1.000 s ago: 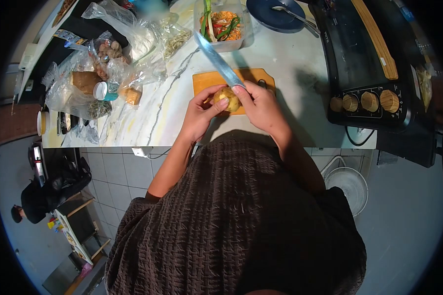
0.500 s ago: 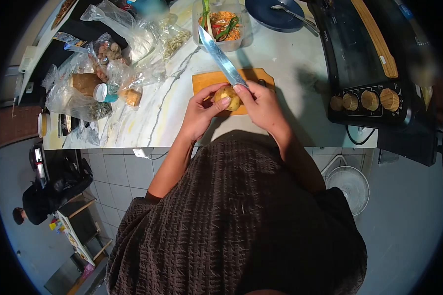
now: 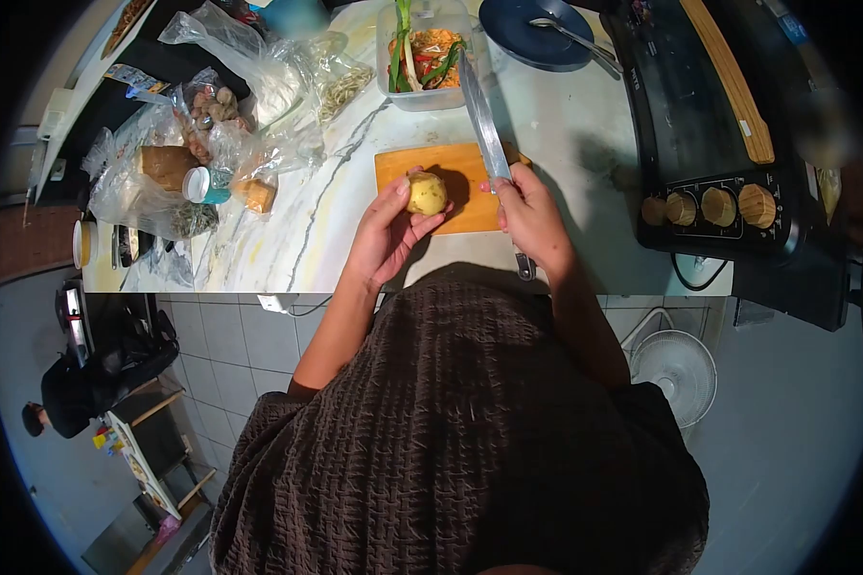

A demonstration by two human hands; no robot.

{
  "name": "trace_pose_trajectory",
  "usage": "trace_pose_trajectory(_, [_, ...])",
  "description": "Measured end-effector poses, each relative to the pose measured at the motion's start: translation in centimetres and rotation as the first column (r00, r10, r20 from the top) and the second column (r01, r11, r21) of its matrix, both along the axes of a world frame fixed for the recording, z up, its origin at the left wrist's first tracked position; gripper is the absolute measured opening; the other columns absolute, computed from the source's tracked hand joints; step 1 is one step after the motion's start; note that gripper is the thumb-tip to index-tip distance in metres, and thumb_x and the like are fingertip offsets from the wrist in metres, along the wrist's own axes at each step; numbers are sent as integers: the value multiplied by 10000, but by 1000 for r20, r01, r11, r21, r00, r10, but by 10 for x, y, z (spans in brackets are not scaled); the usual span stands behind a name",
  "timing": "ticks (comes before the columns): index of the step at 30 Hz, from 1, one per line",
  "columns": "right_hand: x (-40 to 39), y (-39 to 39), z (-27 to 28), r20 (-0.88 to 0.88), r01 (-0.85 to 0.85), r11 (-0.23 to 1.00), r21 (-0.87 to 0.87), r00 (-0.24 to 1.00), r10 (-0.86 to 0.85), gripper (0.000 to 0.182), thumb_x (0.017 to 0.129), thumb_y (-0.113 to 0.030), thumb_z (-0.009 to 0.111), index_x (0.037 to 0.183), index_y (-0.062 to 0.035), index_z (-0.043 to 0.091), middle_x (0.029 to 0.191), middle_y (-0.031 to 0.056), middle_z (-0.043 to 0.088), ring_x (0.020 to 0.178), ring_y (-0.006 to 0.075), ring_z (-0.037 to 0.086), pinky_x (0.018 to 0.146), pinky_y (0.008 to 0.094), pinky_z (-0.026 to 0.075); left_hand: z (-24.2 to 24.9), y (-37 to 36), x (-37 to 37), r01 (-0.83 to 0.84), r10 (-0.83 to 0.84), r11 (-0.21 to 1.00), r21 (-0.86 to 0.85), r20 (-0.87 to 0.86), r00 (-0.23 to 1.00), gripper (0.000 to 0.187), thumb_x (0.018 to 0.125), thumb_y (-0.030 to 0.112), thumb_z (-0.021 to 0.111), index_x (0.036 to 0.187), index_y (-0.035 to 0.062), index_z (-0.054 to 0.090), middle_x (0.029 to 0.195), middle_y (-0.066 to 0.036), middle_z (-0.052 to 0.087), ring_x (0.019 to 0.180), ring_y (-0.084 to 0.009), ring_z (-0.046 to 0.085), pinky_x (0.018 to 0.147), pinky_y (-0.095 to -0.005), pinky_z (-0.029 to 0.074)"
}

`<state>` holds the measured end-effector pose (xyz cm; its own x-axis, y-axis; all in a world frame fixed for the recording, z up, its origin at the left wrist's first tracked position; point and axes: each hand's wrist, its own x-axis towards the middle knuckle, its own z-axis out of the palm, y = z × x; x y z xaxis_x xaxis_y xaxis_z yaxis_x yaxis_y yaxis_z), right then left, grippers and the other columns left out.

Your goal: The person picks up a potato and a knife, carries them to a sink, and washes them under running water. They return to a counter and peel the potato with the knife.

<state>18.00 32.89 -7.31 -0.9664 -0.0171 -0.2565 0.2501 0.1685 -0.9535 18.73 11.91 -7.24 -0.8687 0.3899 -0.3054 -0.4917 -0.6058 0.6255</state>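
Note:
My left hand (image 3: 385, 233) holds a yellowish potato (image 3: 427, 194) between thumb and fingers, above the left part of a wooden cutting board (image 3: 472, 218). Dark spots and patches mark the potato's surface. In my right hand (image 3: 535, 218) is a large kitchen knife (image 3: 483, 120), gripped near where blade and handle meet. Its blade points away from me, toward the plastic container, and the handle end shows below my palm. Knife and potato are apart, with a strip of the board visible between them.
Beyond the board stands a clear plastic container (image 3: 430, 100) with green onion and shredded orange food. A dark blue plate (image 3: 534, 38) with cutlery lies behind. Plastic bags (image 3: 168, 206) of ingredients crowd the left; a black oven (image 3: 719, 230) stands right. Another person (image 3: 77, 395) is far left.
The knife has moved right, away from the potato, and its blade now points more straight ahead. My hands have separated; the left has shifted slightly left with the potato.

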Motion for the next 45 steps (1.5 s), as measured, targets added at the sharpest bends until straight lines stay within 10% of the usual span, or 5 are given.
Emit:
trace_pose_trajectory(20, [8, -21, 20, -269, -66, 995, 81, 959, 85, 235, 933, -217, 528, 887, 9, 574, 685, 134, 581, 614, 157, 536, 594, 325, 437, 7, 7, -2, 3, -3, 997, -82, 1, 1000, 434, 936, 142, 532, 1319, -14, 404, 1198, -127, 542, 1062, -203, 572, 918, -291, 491])
trace_pose_trajectory(28, [5, -26, 22, -276, -25, 973, 230, 957, 90, 267, 926, -261, 526, 855, -6, 566, 716, 184, 593, 632, 298, 588, 585, 368, 441, 2, 7, 1, 36, -39, 996, -85, -25, 999, 434, 941, 133, 500, 1331, -23, 393, 1228, -161, 527, 1098, -272, 565, 937, -339, 491])
trace_pose_trajectory(45, [5, -28, 29, -256, -70, 987, 142, 961, 105, 268, 932, -251, 529, 844, 0, 560, 667, 154, 581, 591, 215, 569, 570, 345, 437, 12, 2, -3, 47, -48, 998, -34, -32, 998, 436, 938, 136, 509, 1320, -46, 403, 1233, -168, 527, 1117, -273, 555, 956, -332, 471])
